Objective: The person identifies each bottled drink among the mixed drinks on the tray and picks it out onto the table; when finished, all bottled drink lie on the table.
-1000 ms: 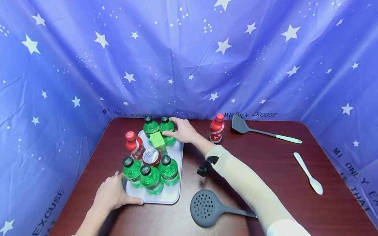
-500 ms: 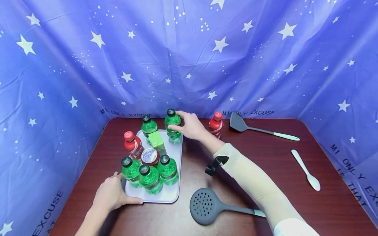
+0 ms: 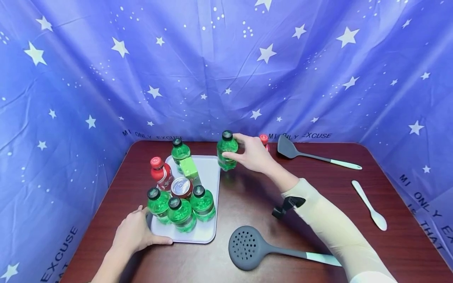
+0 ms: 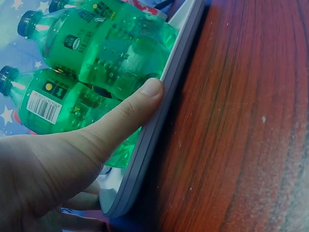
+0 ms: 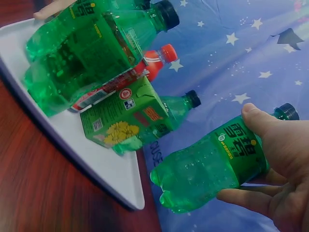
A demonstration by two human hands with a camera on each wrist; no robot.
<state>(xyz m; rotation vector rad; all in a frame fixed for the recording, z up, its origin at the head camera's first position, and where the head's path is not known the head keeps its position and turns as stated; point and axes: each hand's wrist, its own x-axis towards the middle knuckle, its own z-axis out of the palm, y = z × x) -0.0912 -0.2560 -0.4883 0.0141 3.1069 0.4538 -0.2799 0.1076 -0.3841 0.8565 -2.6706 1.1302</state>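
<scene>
A green soda bottle [image 3: 227, 151] with a black cap is gripped by my right hand [image 3: 255, 154], thumb on one side and fingers on the other. In the right wrist view the bottle [image 5: 210, 166] is tilted, its base beyond the tray's edge. My left hand [image 3: 132, 232] holds the near left corner of the pale tray [image 3: 207, 236]; its thumb [image 4: 128, 108] lies straight along the front rim, and the fingers are at the left side, partly hidden. On the tray stand several other green bottles [image 3: 181, 216], a red bottle [image 3: 162, 177], a soda can [image 3: 181, 188] and a green drink carton [image 3: 190, 171].
Behind my right hand another red bottle [image 3: 264, 140] is mostly hidden. A grey spatula [image 3: 287, 147] lies at the back, a white spoon [image 3: 369, 206] on the right. A perforated skimmer [image 3: 245, 247] lies in front, its handle reaching the right sleeve. A starry blue curtain [image 3: 226, 70] surrounds the table.
My right hand has lifted the green bottle from the tray's back right corner and carried it right, past the tray's edge. My left hand and the tray have stayed put.
</scene>
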